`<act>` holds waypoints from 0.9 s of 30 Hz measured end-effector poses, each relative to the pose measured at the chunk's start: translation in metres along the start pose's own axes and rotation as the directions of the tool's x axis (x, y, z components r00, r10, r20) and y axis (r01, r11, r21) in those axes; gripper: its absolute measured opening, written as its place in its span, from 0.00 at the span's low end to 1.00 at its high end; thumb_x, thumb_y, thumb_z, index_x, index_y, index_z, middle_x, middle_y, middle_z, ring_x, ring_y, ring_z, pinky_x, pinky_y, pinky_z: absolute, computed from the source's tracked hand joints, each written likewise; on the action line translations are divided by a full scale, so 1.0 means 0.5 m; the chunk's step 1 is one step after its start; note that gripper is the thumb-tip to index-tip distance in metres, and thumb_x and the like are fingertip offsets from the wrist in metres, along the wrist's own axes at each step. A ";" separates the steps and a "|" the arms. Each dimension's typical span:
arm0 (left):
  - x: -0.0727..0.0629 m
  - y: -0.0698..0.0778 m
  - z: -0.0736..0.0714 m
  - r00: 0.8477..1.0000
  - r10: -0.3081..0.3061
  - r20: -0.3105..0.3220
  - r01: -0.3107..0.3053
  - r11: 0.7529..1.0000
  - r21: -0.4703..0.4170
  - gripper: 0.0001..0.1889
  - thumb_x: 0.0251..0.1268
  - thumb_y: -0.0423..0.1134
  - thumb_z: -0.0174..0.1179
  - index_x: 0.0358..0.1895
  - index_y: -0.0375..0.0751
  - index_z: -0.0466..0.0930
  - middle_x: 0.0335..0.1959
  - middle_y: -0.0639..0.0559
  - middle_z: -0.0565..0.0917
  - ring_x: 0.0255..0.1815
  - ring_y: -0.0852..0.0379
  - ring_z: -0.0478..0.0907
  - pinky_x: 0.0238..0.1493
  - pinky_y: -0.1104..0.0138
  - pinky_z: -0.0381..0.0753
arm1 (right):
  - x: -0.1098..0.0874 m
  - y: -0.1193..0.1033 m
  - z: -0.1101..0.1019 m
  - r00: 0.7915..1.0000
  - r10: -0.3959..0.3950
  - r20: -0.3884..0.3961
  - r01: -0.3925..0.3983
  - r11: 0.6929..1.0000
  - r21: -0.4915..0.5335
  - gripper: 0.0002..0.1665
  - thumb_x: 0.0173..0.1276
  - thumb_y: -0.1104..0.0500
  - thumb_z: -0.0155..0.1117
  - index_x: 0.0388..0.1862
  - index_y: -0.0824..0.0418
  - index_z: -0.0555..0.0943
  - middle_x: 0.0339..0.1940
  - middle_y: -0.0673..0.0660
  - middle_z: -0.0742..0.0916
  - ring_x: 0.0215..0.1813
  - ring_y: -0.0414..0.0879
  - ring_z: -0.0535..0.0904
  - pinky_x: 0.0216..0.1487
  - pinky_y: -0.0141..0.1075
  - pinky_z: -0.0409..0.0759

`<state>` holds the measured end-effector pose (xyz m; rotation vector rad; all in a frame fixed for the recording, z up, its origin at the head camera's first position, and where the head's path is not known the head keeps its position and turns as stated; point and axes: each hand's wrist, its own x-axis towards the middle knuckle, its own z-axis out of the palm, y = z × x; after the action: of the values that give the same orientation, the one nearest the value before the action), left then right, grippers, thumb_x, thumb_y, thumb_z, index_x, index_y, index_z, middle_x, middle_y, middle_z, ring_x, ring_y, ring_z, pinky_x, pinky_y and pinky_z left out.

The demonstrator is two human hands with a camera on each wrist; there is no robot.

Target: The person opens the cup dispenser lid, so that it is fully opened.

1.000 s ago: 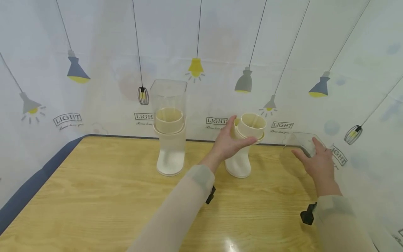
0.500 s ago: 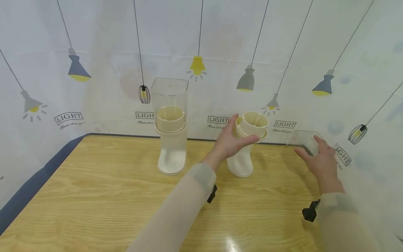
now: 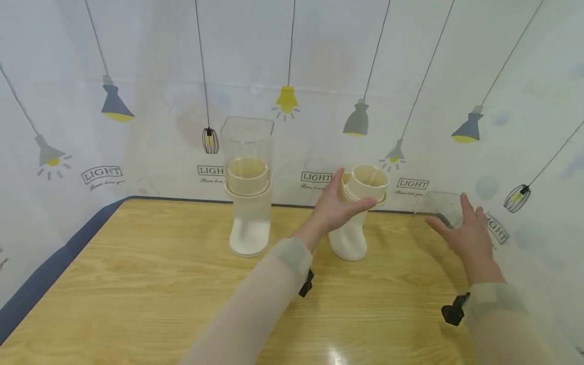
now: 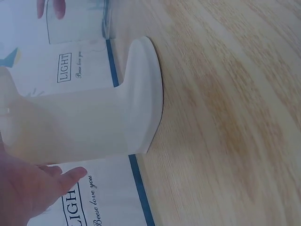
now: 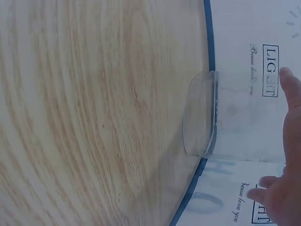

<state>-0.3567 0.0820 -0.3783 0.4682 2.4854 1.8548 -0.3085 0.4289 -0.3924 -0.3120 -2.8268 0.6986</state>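
A cream dispenser stand (image 3: 348, 241) with a round collar (image 3: 370, 186) at its top stands toward the back of the table. My left hand (image 3: 335, 208) holds its upper part, thumb across the front and fingers round the left side. To the right, a clear plastic container (image 5: 198, 117) stands by the table's back edge. My right hand (image 3: 472, 246) is at the container's upper part, thumb to its left and fingers extended to its right. Whether those fingers touch the clear wall is hard to tell. The right wrist view shows thumb and fingers spread wide.
Left of the held stand is a matching dispenser (image 3: 250, 223) with a clear container (image 3: 246, 137) on top. The wooden table (image 3: 159, 274) ends at a blue edge against a white lamp-print cloth (image 3: 159, 76). A black strap piece (image 3: 453, 312) hangs by the right wrist.
My right hand's fingers have straightened and spread a little beside the clear container, and the hand has shifted slightly right. The left hand stays in place on the dispenser stand.
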 end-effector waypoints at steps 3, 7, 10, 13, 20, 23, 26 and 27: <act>-0.004 -0.004 -0.004 1.000 -0.013 0.001 0.013 1.000 -0.014 0.70 0.48 0.76 0.75 0.88 0.69 0.34 0.90 0.51 0.50 0.89 0.44 0.52 0.84 0.42 0.60 | -0.005 -0.005 0.001 0.999 -0.016 -0.047 0.017 1.000 0.015 0.68 0.72 0.22 0.57 0.90 0.46 0.30 0.87 0.77 0.34 0.83 0.85 0.38 0.68 0.85 0.55; -0.015 -0.004 -0.017 1.000 -0.016 -0.002 0.016 1.000 -0.004 0.71 0.49 0.76 0.73 0.89 0.62 0.33 0.91 0.51 0.47 0.90 0.45 0.48 0.86 0.44 0.56 | -0.016 -0.025 -0.006 0.988 -0.062 -0.143 0.072 0.995 0.067 0.59 0.77 0.29 0.54 0.91 0.51 0.39 0.89 0.73 0.40 0.86 0.80 0.41 0.73 0.82 0.54; -0.031 0.000 -0.029 1.000 0.004 0.005 -0.005 1.000 0.024 0.68 0.51 0.75 0.73 0.89 0.59 0.40 0.90 0.50 0.51 0.89 0.45 0.53 0.85 0.44 0.60 | -0.033 -0.049 -0.017 0.974 -0.104 -0.199 0.130 0.984 0.119 0.53 0.80 0.35 0.55 0.91 0.53 0.45 0.89 0.71 0.47 0.87 0.76 0.46 0.77 0.79 0.54; -0.053 0.005 -0.042 0.998 0.051 0.040 -0.052 0.998 0.038 0.64 0.53 0.72 0.73 0.88 0.58 0.45 0.88 0.49 0.56 0.86 0.44 0.59 0.82 0.44 0.66 | -0.060 -0.083 -0.030 0.961 -0.143 -0.236 0.185 0.968 0.168 0.49 0.80 0.40 0.57 0.90 0.52 0.50 0.88 0.70 0.56 0.86 0.73 0.53 0.78 0.76 0.56; -0.128 0.027 -0.085 0.979 0.148 0.139 -0.162 0.983 0.092 0.54 0.60 0.68 0.72 0.86 0.62 0.54 0.85 0.51 0.61 0.83 0.44 0.65 0.77 0.42 0.71 | -0.137 -0.180 -0.033 0.917 -0.266 -0.298 0.348 0.897 0.272 0.43 0.77 0.49 0.64 0.86 0.50 0.62 0.80 0.67 0.71 0.79 0.65 0.66 0.80 0.55 0.66; -0.164 0.035 -0.104 0.967 0.180 0.179 -0.205 0.969 0.136 0.52 0.62 0.67 0.71 0.86 0.61 0.55 0.84 0.54 0.63 0.82 0.48 0.65 0.80 0.46 0.70 | -0.164 -0.213 -0.028 0.872 -0.335 -0.357 0.444 0.848 0.289 0.40 0.73 0.55 0.67 0.83 0.50 0.69 0.76 0.62 0.76 0.76 0.50 0.69 0.75 0.29 0.66; -0.195 0.040 -0.121 0.955 0.206 0.212 -0.240 0.960 0.145 0.51 0.64 0.64 0.71 0.86 0.57 0.55 0.83 0.55 0.64 0.83 0.52 0.64 0.82 0.51 0.68 | -0.185 -0.244 -0.023 0.815 -0.410 -0.409 0.542 0.790 0.288 0.39 0.69 0.62 0.69 0.79 0.51 0.73 0.72 0.60 0.79 0.72 0.33 0.69 0.69 0.17 0.64; -0.204 0.042 -0.127 0.952 0.213 0.221 -0.246 0.959 0.138 0.51 0.65 0.63 0.71 0.86 0.56 0.55 0.83 0.55 0.64 0.83 0.53 0.64 0.83 0.53 0.67 | -0.192 -0.254 -0.020 0.798 -0.434 -0.418 0.569 0.770 0.289 0.39 0.68 0.64 0.69 0.79 0.51 0.74 0.71 0.60 0.79 0.71 0.29 0.68 0.68 0.17 0.65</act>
<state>-0.2660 0.0035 -0.3571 0.9418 2.5436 1.5741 -0.2338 0.2992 -0.3376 0.3747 -2.2116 0.9597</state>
